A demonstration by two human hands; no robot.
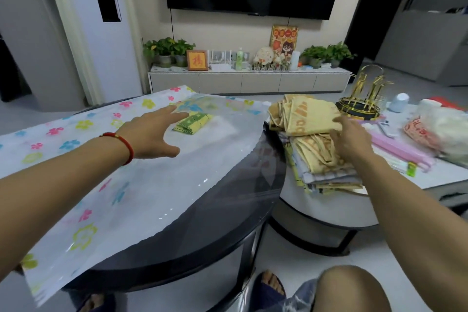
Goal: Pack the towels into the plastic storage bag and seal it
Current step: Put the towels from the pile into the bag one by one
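Observation:
A large clear plastic storage bag (141, 185) with coloured flower prints lies flat across the dark round table (228, 230). A small green-and-yellow folded towel (193, 123) shows through the bag's far part. My left hand (152, 134) hovers flat over the bag beside that towel, fingers spread, holding nothing. To the right, a stack of folded yellow towels (311, 139) sits on a lower white table (329, 210). My right hand (350, 134) rests on the stack's right side, fingers curled at the top yellow towel; whether it grips is unclear.
Behind the stack stands a gold wire rack (359, 106). Pink sticks (400, 147), a white cup (398, 102) and a plastic bag of goods (440, 132) lie on the right table. My knee (354, 289) and sandalled foot (269, 286) are below. A TV cabinet (249, 81) lines the far wall.

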